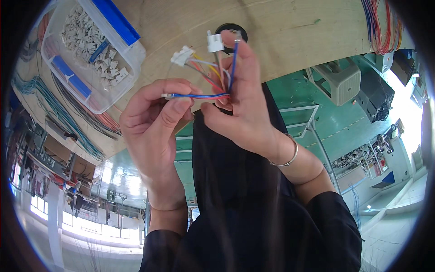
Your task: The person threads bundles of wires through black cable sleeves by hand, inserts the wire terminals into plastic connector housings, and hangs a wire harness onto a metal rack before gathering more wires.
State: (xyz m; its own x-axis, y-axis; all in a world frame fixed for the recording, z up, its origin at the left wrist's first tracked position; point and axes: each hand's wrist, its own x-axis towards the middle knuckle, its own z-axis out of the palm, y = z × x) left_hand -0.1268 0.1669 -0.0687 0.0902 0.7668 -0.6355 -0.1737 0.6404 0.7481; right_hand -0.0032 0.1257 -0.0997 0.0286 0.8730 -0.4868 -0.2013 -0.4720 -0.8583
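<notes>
I hold the harness [223, 89] in front of me, up between both hands, above my dark clothing and close to the edge of the table [176, 22]. My left hand [152, 109] pinches the small pale tip [168, 96] of its blue and red wires [199, 96], thumb and fingers closed together, and those wires run nearly straight across to the right. My right hand [247, 104] holds the gathered part, its fingers bent up around the wires and its thumb lower, toward the left; just how the fingers grip is partly hidden. From there more wires fan upward: red, yellow, grey and others lead to a tilted white connector [182, 55], another white connector [215, 42] stands near my right fingertips, and a blue wire [234, 68] rises alongside those fingers. A bracelet [290, 156] circles my right wrist. Behind that hand a round black thing [232, 28] lies on the table. To my left sits a clear bin [129, 68] of loose white parts [84, 34], with teal wires [54, 118] beside it; at the far right lie red wires [383, 31]. Beyond the table edge, a stool [339, 81] is on the green floor [301, 90].
</notes>
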